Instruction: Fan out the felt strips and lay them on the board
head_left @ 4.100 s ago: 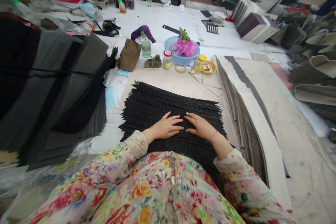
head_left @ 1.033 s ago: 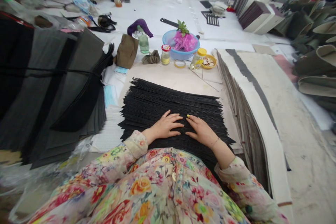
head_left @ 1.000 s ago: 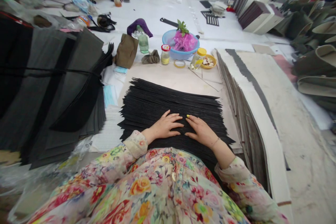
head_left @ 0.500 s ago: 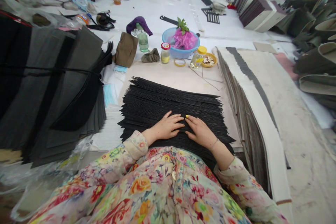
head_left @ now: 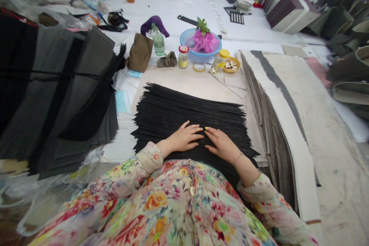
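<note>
A wide row of thin black strips (head_left: 184, 111), fanned out and overlapping, lies across the table right in front of me. On its near part rests my left hand (head_left: 183, 137), palm down with the fingers spread. My right hand (head_left: 221, 144) lies flat on the same strips, its fingertips close to those of the left; a yellow covering shows on one fingertip. Neither hand grips anything. The nearest edge of the strips is hidden by my flowered shirt.
Bundled dark grey and black sheets (head_left: 66, 84) stand at left, tied with a cord. To the right is a long stack of pale-edged pieces (head_left: 276, 123). Beyond the strips are a blue basin (head_left: 184, 39), a red-lidded jar (head_left: 183, 57), a yellow-lidded jar (head_left: 220, 61) and a tape roll (head_left: 199, 67).
The whole view has shifted slightly, so things appear a little further right. Both hands keep the same place on the black strips.
</note>
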`<state>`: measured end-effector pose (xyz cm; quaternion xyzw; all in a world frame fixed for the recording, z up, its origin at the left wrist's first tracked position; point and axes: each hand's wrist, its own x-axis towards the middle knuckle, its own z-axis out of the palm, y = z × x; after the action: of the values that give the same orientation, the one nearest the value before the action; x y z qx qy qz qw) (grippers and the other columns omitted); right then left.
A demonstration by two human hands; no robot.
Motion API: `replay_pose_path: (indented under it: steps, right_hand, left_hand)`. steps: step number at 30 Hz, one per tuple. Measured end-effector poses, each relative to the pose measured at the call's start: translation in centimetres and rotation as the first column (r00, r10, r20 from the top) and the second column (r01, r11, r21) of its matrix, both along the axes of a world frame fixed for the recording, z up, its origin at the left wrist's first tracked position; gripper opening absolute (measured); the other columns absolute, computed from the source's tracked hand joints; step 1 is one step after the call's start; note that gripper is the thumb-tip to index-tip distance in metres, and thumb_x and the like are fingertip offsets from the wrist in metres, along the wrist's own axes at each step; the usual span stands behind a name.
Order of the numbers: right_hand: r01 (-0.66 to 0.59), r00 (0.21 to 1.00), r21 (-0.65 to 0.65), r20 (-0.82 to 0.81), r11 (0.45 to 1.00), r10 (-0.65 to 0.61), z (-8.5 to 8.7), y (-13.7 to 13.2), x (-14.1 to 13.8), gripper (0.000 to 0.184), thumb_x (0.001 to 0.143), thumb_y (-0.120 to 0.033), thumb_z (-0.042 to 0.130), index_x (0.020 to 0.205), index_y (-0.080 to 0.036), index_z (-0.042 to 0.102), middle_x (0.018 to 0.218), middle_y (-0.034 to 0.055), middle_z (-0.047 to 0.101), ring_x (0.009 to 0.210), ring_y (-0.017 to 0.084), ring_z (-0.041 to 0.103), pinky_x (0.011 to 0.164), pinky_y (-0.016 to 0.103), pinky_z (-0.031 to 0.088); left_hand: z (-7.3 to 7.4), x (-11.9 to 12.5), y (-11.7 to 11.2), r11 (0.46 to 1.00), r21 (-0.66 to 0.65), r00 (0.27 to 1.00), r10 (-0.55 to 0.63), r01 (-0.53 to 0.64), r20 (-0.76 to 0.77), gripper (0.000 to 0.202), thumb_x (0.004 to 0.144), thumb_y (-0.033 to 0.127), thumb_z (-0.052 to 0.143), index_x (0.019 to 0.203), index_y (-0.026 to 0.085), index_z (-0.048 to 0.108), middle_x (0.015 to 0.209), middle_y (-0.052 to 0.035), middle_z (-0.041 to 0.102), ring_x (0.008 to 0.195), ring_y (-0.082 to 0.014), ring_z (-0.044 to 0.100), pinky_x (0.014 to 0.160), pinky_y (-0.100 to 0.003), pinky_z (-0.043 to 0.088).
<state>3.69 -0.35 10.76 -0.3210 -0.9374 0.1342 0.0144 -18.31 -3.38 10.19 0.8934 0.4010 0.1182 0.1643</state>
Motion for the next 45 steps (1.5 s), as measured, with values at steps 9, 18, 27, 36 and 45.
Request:
replay_pose_path:
  steps: [9,18,27,36,45]
  right_hand:
    - [0.009,0.999,-0.011,-0.031,1.000,-0.009,-0.10,-0.11,0.36,0.053,0.079,-0.037,0.051,0.125,-0.014,0.042,0.131,0.0150,0.043,0.121,0.024,0.039,0.100,0.045,0.033]
    - [-0.001,1.000,-0.008,0.011,1.000,0.001,-0.17,-0.41,0.42,0.061,0.075,-0.034,0.055,0.129,-0.016,0.036,0.134,0.0138,0.039,0.124,0.024,0.035,0.101,0.046,0.031]
    - [-0.001,1.000,-0.006,-0.028,1.000,0.001,-0.16,-0.61,0.30,0.048,0.079,-0.030,0.049,0.125,-0.015,0.043,0.130,0.0137,0.044,0.120,0.024,0.040,0.099,0.044,0.034]
    - [-0.019,1.000,-0.020,-0.021,1.000,0.018,-0.10,-0.64,0.69,0.057,0.076,-0.038,0.054,0.127,-0.015,0.040,0.132,0.0140,0.041,0.122,0.024,0.037,0.100,0.045,0.033]
    - [-0.005,1.000,-0.012,0.011,1.000,0.006,-0.06,-0.89,0.44,0.052,0.078,-0.032,0.050,0.126,-0.014,0.041,0.132,0.0135,0.042,0.122,0.023,0.038,0.101,0.044,0.032]
  left_hand:
    - [-0.15,0.26,-0.13,1.000,0.007,1.000,0.022,-0.022,-0.007,0.035,0.083,0.035,0.048,0.116,0.025,0.050,0.132,-0.0062,0.043,0.126,-0.0218,0.031,0.105,-0.049,0.013]
    - [-0.39,0.24,-0.21,0.999,0.018,0.999,0.032,-0.032,0.003,0.034,0.083,0.035,0.047,0.116,0.026,0.051,0.132,-0.0057,0.043,0.126,-0.0212,0.031,0.105,-0.048,0.012]
    - [-0.24,0.24,-0.25,1.000,0.017,1.000,0.022,-0.022,0.014,0.041,0.079,0.041,0.053,0.117,0.025,0.051,0.133,-0.0066,0.042,0.126,-0.0227,0.031,0.106,-0.048,0.012]
    - [-0.38,0.32,-0.33,0.999,0.017,0.999,0.040,-0.040,0.022,0.037,0.081,0.039,0.051,0.116,0.026,0.051,0.132,-0.0059,0.043,0.126,-0.0221,0.031,0.106,-0.048,0.012]
    - [-0.36,0.33,-0.42,0.999,0.013,1.000,0.030,-0.030,0.000,0.043,0.079,0.044,0.051,0.118,0.025,0.049,0.134,-0.0063,0.041,0.127,-0.0223,0.029,0.106,-0.047,0.010]
